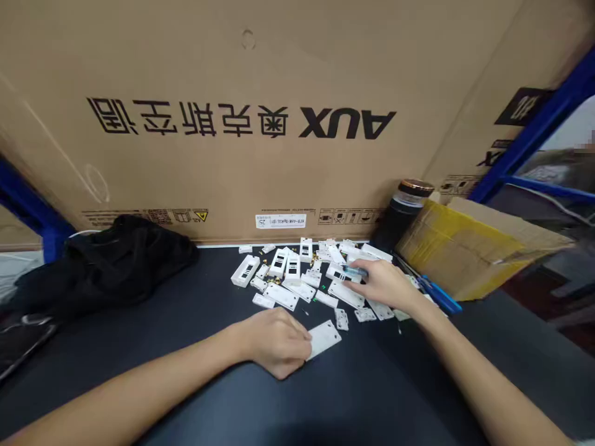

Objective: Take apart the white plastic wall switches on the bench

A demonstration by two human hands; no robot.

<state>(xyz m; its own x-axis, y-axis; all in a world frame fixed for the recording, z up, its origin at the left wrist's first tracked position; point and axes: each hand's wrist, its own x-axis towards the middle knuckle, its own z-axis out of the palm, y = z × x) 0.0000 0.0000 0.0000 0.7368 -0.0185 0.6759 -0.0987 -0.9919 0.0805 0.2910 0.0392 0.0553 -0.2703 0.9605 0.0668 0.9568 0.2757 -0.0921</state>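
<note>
"What lay nearest on the black worktop (325, 402)?"

"The left hand (277, 342). Its grip was closed, the fingers curled in, pinching one end of a flat white plastic panel (326, 337). The panel's free end, with small holes in it, pointed away to the right, just short of the heap."

"And the right hand (383, 282)?"

"Farther out, over the right side of the heap. Its grip was closed too, with thumb and fingers around a slim translucent blue tool (356, 271), whose tip I couldn't make out. The tool lay across a white casing (338, 273) with dark slots; I couldn't tell whether they touched."

"What made up the heap?"

"More slotted white housings (245, 271), flat covers (281, 296) and little brass-coloured bits, close together and partly overlapping."

"Anything around it?"

"On the right, blue handles (439, 294) lay beside a cardboard box (465, 248) with yellow tape. A black cloth bag (121, 260) was slumped on the left. Behind the heap, by the box, stood a dark flask (397, 217), and at the back a large AUX carton (223, 179), its lettering upside down."
</note>
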